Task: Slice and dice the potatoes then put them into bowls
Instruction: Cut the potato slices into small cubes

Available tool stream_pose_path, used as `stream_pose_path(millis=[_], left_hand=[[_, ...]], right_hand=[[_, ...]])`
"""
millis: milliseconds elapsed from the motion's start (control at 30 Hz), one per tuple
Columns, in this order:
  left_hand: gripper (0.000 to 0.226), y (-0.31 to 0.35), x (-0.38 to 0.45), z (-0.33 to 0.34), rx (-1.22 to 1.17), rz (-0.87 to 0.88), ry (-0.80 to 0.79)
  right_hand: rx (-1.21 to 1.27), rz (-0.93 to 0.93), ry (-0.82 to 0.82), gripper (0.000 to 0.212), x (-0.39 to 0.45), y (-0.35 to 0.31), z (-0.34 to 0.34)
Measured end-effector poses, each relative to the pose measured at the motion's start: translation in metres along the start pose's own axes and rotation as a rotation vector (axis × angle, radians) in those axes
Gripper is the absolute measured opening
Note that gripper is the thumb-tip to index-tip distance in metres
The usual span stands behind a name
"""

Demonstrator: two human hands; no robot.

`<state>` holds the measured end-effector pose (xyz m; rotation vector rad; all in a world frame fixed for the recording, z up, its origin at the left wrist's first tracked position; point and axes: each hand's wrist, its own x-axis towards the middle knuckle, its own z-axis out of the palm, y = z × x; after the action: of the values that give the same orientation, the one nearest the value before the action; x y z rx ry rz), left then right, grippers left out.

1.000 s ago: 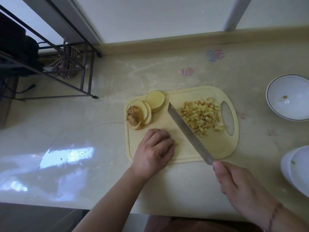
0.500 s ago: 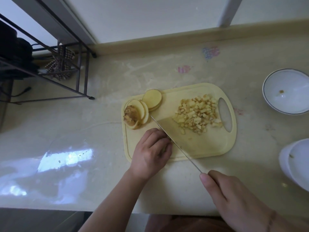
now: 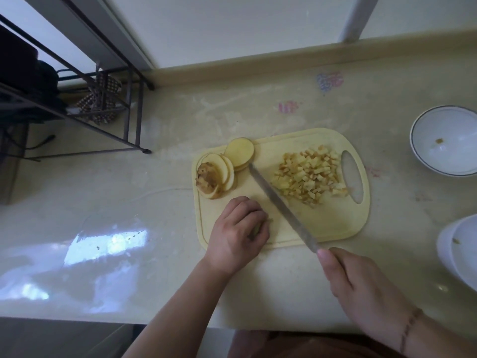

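Potatoes on a pale yellow cutting board (image 3: 333, 223): diced cubes (image 3: 308, 177) heaped toward the handle-hole end, round slices (image 3: 238, 152) fanned at the far left corner, a brown end piece (image 3: 206, 175) lying on the nearest slices. Beige glossy surface (image 3: 154, 254) beneath, bright window glare on its left part, faint pink and blue marks near the back edge. White wall behind, a pale upright bar at top right. Black metal rack (image 3: 129, 120) at the far left, a checkered cloth (image 3: 99, 100) within it. Two white bowls well apart from the board: upper bowl (image 3: 423, 140) at the right edge with a small scrap inside, lower bowl (image 3: 454, 251) partly cut off by the frame. Left hand (image 3: 238, 235) knuckles up on the board's near left part, fingers curled over something pale, mostly hidden. Right hand (image 3: 361, 282) off the board's near edge, wrapped round the handle of a knife (image 3: 281, 206), forefinger extended toward the blade; blade slanting across the board, tip just beside the slices, edge of the heap touching it.
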<state>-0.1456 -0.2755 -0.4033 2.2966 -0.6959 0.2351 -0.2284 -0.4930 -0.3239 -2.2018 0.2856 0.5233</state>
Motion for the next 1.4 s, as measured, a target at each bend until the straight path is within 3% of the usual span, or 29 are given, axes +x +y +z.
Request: stream_pose_path(millis=[333,867,1400], left_hand=[[0.004,-0.002,-0.009,-0.003,0.033,-0.008,0.021],[0.005,-0.002,-0.006,-0.004,0.004,-0.021,0.017],[0.007,-0.003,-0.014,-0.008,0.027,-0.066,0.061]], right_hand=[[-0.013,-0.037,-0.093,0.066,-0.013,-0.007,0.001],[-0.050,-0.037,-0.070,0.064,-0.002,-0.010,0.015],[-0.035,-0.014,-0.112,0.084,-0.017,-0.011,-0.001]])
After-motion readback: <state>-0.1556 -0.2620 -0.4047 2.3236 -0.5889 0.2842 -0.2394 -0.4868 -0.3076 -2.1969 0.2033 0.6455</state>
